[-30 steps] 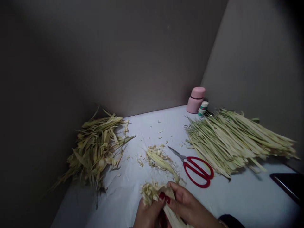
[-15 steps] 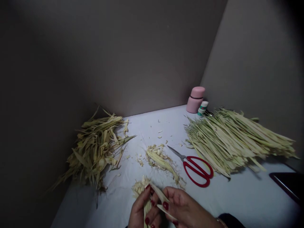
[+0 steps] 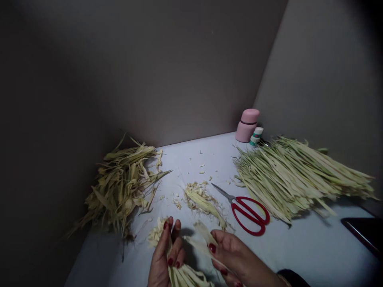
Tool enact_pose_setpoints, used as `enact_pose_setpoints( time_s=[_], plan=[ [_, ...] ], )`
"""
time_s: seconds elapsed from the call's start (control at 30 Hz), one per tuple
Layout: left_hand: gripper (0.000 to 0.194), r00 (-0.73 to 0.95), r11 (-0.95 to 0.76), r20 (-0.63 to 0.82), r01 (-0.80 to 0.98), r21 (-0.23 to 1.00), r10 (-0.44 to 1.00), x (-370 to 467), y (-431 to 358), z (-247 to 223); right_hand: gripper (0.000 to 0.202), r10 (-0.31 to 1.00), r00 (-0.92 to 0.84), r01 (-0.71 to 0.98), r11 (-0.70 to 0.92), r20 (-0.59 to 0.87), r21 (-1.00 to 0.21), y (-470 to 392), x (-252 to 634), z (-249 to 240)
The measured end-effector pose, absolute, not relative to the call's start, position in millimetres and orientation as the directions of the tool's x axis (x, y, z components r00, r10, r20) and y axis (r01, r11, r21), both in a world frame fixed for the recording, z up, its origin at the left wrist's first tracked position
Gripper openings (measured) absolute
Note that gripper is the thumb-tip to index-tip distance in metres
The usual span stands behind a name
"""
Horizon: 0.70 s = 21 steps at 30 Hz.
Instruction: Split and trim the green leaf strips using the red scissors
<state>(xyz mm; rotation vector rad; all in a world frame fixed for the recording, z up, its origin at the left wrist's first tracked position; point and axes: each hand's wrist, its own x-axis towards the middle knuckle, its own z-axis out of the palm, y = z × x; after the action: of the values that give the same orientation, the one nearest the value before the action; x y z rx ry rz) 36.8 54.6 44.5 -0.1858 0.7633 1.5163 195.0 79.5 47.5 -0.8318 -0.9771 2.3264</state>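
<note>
The left hand (image 3: 163, 257) curls its grip round a bundle of pale, dry husk strips (image 3: 185, 276) over the white surface (image 3: 305, 243); a slack hold could let strips slip. A thin cream husk piece (image 3: 204, 236), pinched in the right hand (image 3: 236, 255), might split if tugged. Beyond, a stray sleeve could knock the red-handled metal scissors (image 3: 232, 199).

The left hand (image 3: 166, 255) hides the husk bundle (image 3: 183, 276)'s middle, and the bottom edge cuts its lower end. The strip (image 3: 202, 233) in the right hand (image 3: 231, 255) is blurred (its outline is soft). Right of that hand, the frame crops a black slab (image 3: 363, 235); crumbs (image 3: 178, 205) beyond both hands are too small to identify.
</note>
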Motion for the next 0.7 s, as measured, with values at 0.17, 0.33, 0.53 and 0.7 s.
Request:
enact_pose_setpoints(
  time_s=[0.17, 0.33, 0.53, 0.7],
  plan=[
    [0.039, 0.014, 0.313, -0.486, -0.780, 0.542, 0.874, 54, 49, 25, 0.024, 0.718, -0.595, -0.185, -0.560, -0.362, -0.808, 79, 193, 39],
    [0.052, 0.047, 0.557, -0.617, -0.489, 0.671, 0.786, 68, 43, 22, 0.026, 0.703, -0.638, -0.199, -0.544, -0.314, -0.815, 74, 184, 46],
    [0.059, -0.040, 0.551, -0.630, -0.445, 0.706, 0.776, 69, 45, 32, 0.021, 0.589, -0.746, -0.346, -0.742, -0.312, -0.574, 73, 185, 55],
    [0.047, 0.023, 0.377, -0.617, -0.809, 0.451, 0.787, 59, 50, 47, 0.024, 0.470, -0.855, -0.292, -0.785, -0.220, -0.546, 74, 189, 60]
  ],
)
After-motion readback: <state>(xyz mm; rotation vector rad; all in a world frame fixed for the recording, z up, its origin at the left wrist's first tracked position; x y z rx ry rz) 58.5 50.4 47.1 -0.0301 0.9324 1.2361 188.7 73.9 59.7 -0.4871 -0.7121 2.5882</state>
